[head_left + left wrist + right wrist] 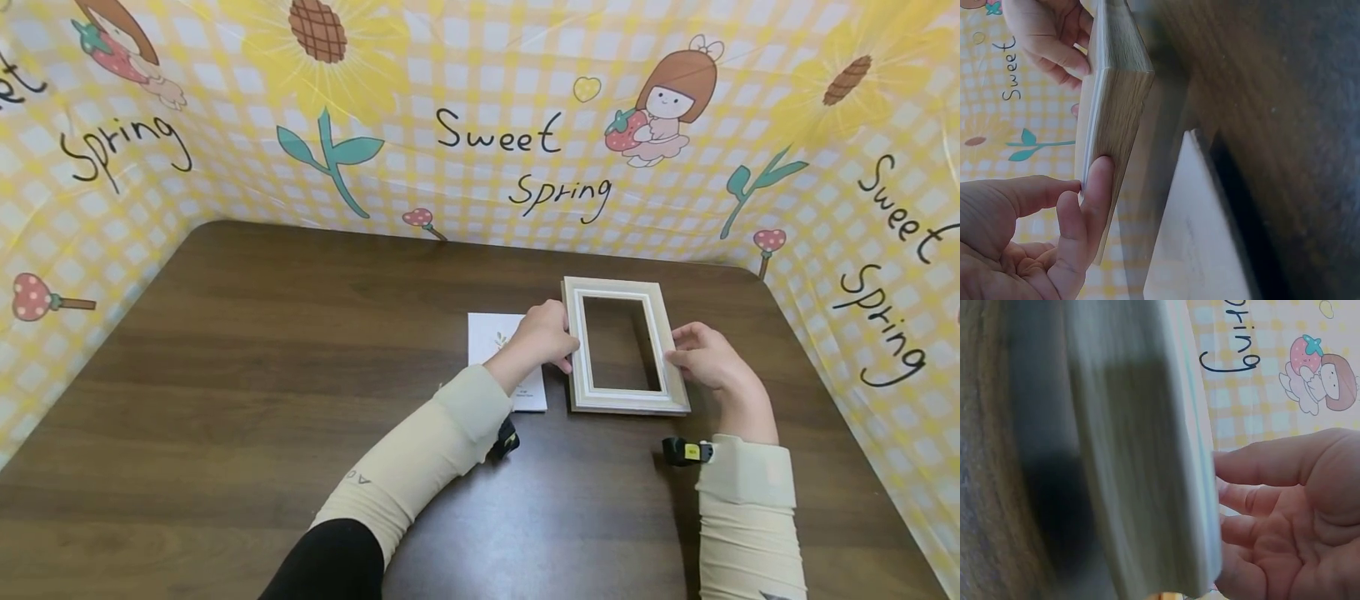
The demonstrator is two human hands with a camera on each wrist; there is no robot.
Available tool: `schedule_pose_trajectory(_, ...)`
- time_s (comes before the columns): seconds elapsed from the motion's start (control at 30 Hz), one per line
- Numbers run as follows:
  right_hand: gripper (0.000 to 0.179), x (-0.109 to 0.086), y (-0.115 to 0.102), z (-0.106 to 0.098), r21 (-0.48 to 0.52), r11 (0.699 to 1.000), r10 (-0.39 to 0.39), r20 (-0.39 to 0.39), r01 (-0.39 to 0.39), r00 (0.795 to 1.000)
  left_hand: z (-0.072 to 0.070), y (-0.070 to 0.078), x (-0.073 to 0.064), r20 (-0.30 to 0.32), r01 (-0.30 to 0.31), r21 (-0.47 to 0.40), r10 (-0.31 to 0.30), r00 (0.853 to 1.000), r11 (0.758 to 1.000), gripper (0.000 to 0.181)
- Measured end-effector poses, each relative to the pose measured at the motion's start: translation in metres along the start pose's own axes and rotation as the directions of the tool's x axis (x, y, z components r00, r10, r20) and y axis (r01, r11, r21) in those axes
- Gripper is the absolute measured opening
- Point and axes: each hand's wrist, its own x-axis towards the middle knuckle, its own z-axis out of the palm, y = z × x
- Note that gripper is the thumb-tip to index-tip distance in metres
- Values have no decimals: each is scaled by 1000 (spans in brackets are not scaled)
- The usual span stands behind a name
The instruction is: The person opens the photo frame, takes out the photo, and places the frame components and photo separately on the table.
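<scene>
A cream-white picture frame (630, 403) with an open middle is held between both hands, tilted, the dark tabletop showing through it. My left hand (534, 335) pinches its left side; in the left wrist view the thumb is at the front edge and fingers lie along the wood-grain side (1124, 103). On the opposite side my right hand (711, 360) grips the edge, thumb toward the front. The frame's side (1141, 469) looks blurred in the right wrist view. A white rectangular card or block (487, 335) with a small plant print lies under my left wrist, partly hidden.
The dark brown wooden table (300, 333) is enclosed at the back and sides by a yellow-checked cloth (480, 75) printed with flowers and "Sweet Spring". Small black devices sit at the left cuff (507, 438) and right cuff (684, 452).
</scene>
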Motion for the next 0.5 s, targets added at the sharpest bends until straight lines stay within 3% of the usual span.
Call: schedule_pose_trajectory(0.5,42,0,5,0,-63,997,52,17,-51,999,12,0,0,24,-23,3,22,999,1000,24)
